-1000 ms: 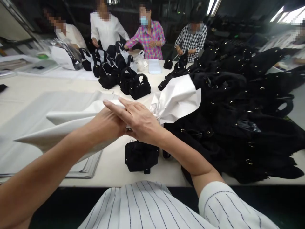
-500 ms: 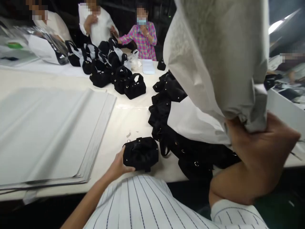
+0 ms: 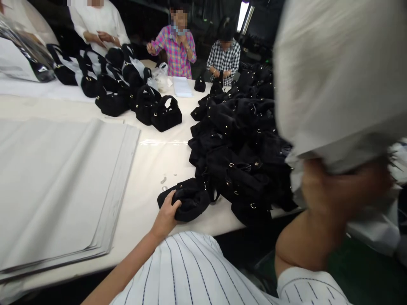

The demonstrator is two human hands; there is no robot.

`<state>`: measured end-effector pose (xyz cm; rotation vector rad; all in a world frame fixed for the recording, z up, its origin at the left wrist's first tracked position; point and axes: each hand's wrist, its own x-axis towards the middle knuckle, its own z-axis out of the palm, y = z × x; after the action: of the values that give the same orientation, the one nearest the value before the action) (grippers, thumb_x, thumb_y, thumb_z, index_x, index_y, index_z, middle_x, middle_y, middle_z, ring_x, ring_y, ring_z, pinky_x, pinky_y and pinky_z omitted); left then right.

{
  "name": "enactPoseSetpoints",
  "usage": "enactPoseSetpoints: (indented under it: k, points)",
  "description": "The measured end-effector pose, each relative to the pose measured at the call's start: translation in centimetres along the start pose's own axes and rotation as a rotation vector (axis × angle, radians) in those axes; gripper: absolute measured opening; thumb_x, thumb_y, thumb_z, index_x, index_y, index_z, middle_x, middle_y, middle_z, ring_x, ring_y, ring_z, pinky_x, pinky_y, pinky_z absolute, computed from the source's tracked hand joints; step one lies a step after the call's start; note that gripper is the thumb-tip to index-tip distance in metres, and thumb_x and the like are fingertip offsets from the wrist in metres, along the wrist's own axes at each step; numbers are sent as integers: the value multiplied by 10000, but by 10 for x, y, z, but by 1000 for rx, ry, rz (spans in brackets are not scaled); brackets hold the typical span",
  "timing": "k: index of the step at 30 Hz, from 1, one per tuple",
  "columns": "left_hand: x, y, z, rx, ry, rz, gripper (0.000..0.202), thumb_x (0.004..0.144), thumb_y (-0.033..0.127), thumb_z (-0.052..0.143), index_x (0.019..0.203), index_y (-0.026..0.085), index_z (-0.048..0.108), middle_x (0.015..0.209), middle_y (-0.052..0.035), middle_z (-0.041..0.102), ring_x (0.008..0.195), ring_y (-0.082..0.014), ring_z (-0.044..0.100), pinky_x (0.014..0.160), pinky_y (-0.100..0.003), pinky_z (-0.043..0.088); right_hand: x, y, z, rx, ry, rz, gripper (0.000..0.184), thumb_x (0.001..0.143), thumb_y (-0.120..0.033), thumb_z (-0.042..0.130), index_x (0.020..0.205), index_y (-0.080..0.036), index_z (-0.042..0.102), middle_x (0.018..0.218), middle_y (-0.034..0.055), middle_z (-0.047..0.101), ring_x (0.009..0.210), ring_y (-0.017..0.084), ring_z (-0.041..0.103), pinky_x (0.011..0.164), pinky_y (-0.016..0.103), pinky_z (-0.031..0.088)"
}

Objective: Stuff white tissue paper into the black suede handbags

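Observation:
My left hand point(image 3: 165, 217) grips a small black fabric bag point(image 3: 190, 200) lying at the near edge of the white table point(image 3: 159, 152). My right hand point(image 3: 330, 190) is raised close to the camera at the right, blurred, its fingers closed on a bunched sheet of white tissue paper point(image 3: 333, 76) that fills the upper right of the view. A thick stack of flat white paper sheets point(image 3: 57, 186) lies to the left of the bag.
A large heap of black bags point(image 3: 244, 144) with metal rings covers the table's right side. Upright stuffed black bags point(image 3: 143, 108) stand in a group at the back. Several people point(image 3: 178, 46) work at the far edge.
Both hands were together over the paper stack. My right hand lifted the crumpled sheet up to the right, and my left hand dropped onto the small black bag and squeezed it.

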<state>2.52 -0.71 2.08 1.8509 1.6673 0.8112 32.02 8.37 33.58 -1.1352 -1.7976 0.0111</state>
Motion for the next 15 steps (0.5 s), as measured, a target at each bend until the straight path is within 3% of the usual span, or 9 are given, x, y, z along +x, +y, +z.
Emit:
enactPoseSetpoints:
  k: [2,4,6,9,12,15]
  points:
    - [-9,-13,-18,-50,11,-8,277,708,93,507,924,207,637,1599,-92,264,1485,-283,235,1192,-501,284,-1,-2,38,-42,21,-70,378,713,-177,710,1081,-224,637,1011,69,657,957,286,644,770,384,540]
    - [-21,-27,-40,-116,21,-29,249,655,99,498,832,211,633,1591,-72,293,1475,-296,253,1193,-516,269,-8,-5,85,93,-192,-107,376,699,-117,643,1067,-188,624,1063,82,663,962,261,646,810,359,536]
    - [-35,-39,-61,-219,20,-136,272,616,115,502,812,220,658,1535,-61,396,1459,-305,288,1198,-520,253,-23,-10,134,233,-390,-119,406,711,-89,577,1108,-171,604,1110,97,661,1016,258,633,850,349,520]
    - [-55,-48,-83,-361,6,-373,434,605,147,531,988,248,710,1374,-71,569,1407,-304,384,1188,-491,290,-58,-21,199,273,-635,-114,593,699,-31,501,1269,-186,553,1180,93,647,1066,250,616,904,348,491]
    - [-69,-47,-91,-419,8,-536,528,634,204,562,1147,244,682,1299,-83,636,1362,-318,447,1162,-487,332,-98,-30,243,208,-991,-123,820,703,-44,510,1473,-301,401,1262,69,603,1109,258,599,930,362,468]
    - [-73,-36,-88,-485,18,-694,485,737,283,534,1202,211,652,1215,-104,691,1266,-326,548,1106,-510,398,-133,-34,264,221,-1359,-65,874,697,-227,695,1497,-363,373,1222,70,584,1057,289,605,907,382,469]
